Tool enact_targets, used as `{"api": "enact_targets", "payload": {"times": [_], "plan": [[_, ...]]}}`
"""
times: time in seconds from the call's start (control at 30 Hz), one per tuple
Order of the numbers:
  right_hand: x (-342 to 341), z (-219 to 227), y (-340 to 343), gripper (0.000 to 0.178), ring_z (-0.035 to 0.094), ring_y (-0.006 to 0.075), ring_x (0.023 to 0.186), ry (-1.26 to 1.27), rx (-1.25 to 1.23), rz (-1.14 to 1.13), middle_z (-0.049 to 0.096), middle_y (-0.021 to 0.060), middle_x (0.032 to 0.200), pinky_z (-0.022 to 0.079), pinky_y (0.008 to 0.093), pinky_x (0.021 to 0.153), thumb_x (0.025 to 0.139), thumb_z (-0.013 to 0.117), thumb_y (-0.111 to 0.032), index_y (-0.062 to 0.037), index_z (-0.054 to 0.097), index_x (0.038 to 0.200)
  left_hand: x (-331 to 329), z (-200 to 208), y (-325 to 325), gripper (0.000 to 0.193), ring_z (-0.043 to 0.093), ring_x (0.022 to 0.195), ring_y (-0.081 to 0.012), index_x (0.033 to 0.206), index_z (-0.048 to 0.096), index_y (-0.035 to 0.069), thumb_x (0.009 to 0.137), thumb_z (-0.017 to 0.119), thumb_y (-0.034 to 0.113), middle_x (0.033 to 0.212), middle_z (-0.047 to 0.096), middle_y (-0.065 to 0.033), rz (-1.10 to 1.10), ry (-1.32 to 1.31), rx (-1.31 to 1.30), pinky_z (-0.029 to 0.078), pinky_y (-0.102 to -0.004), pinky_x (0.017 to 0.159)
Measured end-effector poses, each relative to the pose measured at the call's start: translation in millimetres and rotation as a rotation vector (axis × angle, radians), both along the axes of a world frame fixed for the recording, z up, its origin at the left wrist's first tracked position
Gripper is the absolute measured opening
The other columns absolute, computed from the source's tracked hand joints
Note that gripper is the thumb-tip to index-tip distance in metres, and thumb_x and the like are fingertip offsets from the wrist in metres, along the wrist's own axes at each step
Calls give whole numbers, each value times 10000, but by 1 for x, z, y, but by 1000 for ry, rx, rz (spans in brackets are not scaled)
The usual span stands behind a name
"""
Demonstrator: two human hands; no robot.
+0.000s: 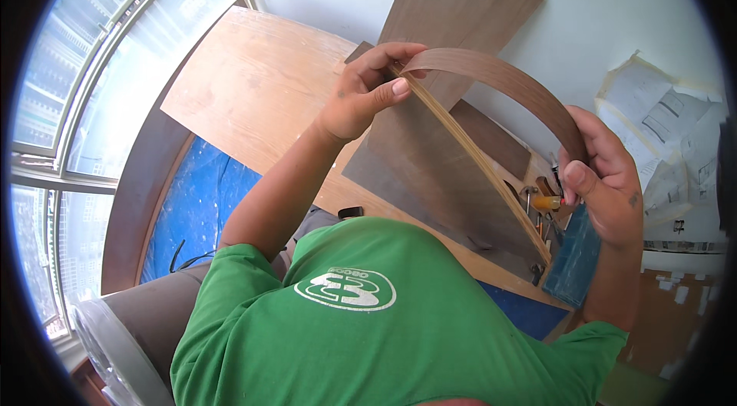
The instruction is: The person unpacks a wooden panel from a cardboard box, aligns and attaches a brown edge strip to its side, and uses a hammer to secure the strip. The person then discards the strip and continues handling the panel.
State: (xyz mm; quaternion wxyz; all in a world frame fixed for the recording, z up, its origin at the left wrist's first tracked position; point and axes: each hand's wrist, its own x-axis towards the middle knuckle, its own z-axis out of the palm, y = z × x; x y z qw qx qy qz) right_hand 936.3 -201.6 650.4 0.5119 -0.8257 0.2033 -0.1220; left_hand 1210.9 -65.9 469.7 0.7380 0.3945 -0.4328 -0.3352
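A thin brown strip of wood edge banding point(510, 80) arches through the air between my hands. My left hand point(372, 91) pinches its far end at the top corner of a plywood panel point(430, 168), thumb and fingers closed round strip and corner. At the other end, my right hand point(603, 168) grips the strip between thumb and fingers, raised to the right of the panel. The panel stands tilted, its pale layered edge facing up and its greyish-brown face toward me. Between the two hands the strip bows well clear of that edge.
Beneath the panel lies a large plywood sheet point(261, 76). A brown board point(461, 3) leans on the white wall. Hand tools, one with a yellow handle point(545, 203), lie near a blue box point(572, 252). A wrapped roll point(146, 329) sits at lower left, beside blue sheeting point(196, 199).
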Motion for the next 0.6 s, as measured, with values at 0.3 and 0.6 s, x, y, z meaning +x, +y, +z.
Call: {"api": "enact_targets", "payload": {"times": [0.3, 0.6], "plan": [[13, 3, 12, 577, 624, 151, 967, 72, -94, -31, 678, 108, 1177, 497, 283, 874, 952, 720, -241, 3, 528, 1438, 22, -10, -8, 440, 580, 1216, -182, 1353, 568, 18, 1015, 628, 292, 1231, 671, -72, -141, 112, -149, 409, -374, 1084], [15, 7, 33, 575, 654, 316, 1158, 305, -365, 32, 656, 223, 1298, 453, 363, 1044, 939, 703, -235, 16, 533, 1427, 11, -2, 2, 509, 541, 1217, -175, 1438, 473, 14, 1056, 536, 344, 1260, 637, -72, -58, 256, -92, 364, -357, 1077]]}}
